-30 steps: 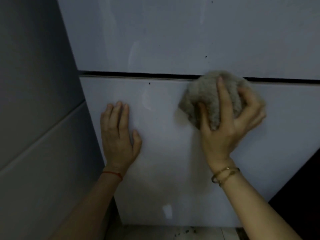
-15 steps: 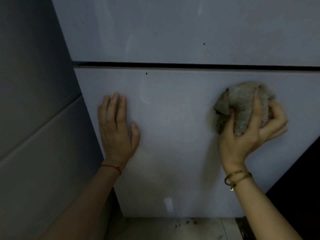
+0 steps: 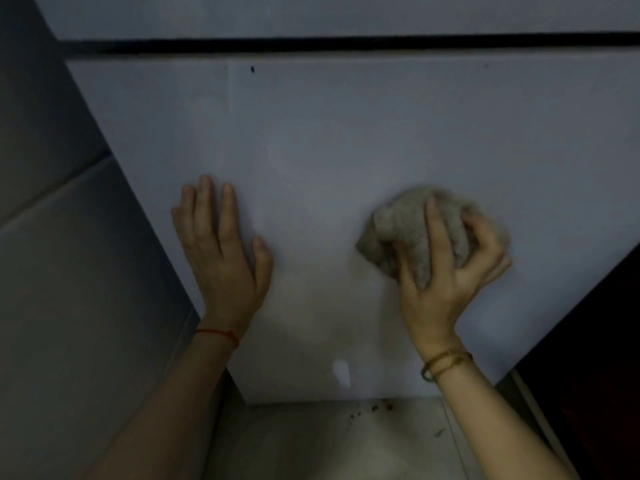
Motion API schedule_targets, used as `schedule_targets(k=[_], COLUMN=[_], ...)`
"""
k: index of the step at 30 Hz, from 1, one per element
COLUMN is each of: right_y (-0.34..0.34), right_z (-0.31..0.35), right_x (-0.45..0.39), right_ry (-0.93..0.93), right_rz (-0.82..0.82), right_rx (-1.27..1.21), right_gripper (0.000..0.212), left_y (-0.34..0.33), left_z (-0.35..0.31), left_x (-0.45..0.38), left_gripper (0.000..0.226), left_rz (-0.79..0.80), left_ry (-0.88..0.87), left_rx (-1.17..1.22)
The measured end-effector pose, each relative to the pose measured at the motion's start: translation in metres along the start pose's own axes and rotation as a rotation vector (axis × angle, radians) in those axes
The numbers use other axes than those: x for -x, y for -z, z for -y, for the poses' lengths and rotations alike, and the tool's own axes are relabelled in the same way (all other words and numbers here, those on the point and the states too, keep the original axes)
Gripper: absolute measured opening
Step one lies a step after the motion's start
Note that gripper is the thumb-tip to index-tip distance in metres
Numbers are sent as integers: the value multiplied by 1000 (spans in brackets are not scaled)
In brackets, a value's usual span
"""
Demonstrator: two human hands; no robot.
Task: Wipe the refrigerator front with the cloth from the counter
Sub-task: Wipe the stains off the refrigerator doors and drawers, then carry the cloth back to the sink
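The white lower refrigerator door (image 3: 346, 133) fills most of the head view, with a dark gap (image 3: 346, 43) dividing it from the upper door. My right hand (image 3: 446, 271) is shut on a bunched grey-beige cloth (image 3: 405, 223) and presses it against the door's lower right part. My left hand (image 3: 221, 251) lies flat on the door at the lower left, fingers together and pointing up, holding nothing. A small dark speck (image 3: 252, 69) sits near the door's top edge.
A grey tiled wall (image 3: 69, 271) stands to the left of the refrigerator. A dark cabinet side (image 3: 595, 341) borders it at the right. The pale floor (image 3: 329, 441) below the door carries a few crumbs (image 3: 375, 407).
My right hand has carried the cloth from under the door gap to the right, then down the door. My view has tilted downward. The left hand stays flat in place.
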State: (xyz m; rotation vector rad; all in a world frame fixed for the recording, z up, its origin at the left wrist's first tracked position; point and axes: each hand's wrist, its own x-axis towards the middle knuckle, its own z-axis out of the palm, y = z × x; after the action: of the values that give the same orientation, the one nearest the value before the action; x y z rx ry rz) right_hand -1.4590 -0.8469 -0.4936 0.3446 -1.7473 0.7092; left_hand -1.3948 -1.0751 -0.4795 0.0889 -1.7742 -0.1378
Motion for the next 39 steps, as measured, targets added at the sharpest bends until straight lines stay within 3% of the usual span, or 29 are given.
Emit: schedule_targets(k=[3, 6, 8, 11, 16, 22, 25, 28, 33, 39], right_y=[-12, -19, -20, -12, 9, 33, 53, 92, 162, 283], right_z=[16, 12, -1, -27, -63, -69, -50, -26, -2, 26], right_x=[3, 55, 93, 128, 135, 50, 1, -40, -125, -268], right_ry=[66, 308, 350, 317, 196, -108, -118, -208, -547, -926], right_rz=[-59, 52, 137, 220, 276, 149, 226, 506, 901, 1122], right_rx=[35, 77, 82, 107, 103, -16, -83, -181, -203, -88], right_gripper=[42, 47, 57, 69, 67, 44, 54, 52, 48, 43], left_y=[-4, -7, -9, -11, -13, -4, 16, 51, 119, 191], left_z=[-4, -6, -7, -10, -20, -35, -54, -84, -137, -184], left_x=[8, 22, 32, 46, 63, 63, 54, 28, -79, -240], left_gripper=[58, 57, 56, 57, 56, 60, 61, 52, 32, 20], left_rz=[3, 29, 42, 70, 117, 174, 239, 388, 817, 1290], left_ry=[24, 22, 28, 34, 79, 149, 255, 405, 560, 684], left_rx=[0, -1, 2, -6, 5, 25, 40, 93, 258, 427])
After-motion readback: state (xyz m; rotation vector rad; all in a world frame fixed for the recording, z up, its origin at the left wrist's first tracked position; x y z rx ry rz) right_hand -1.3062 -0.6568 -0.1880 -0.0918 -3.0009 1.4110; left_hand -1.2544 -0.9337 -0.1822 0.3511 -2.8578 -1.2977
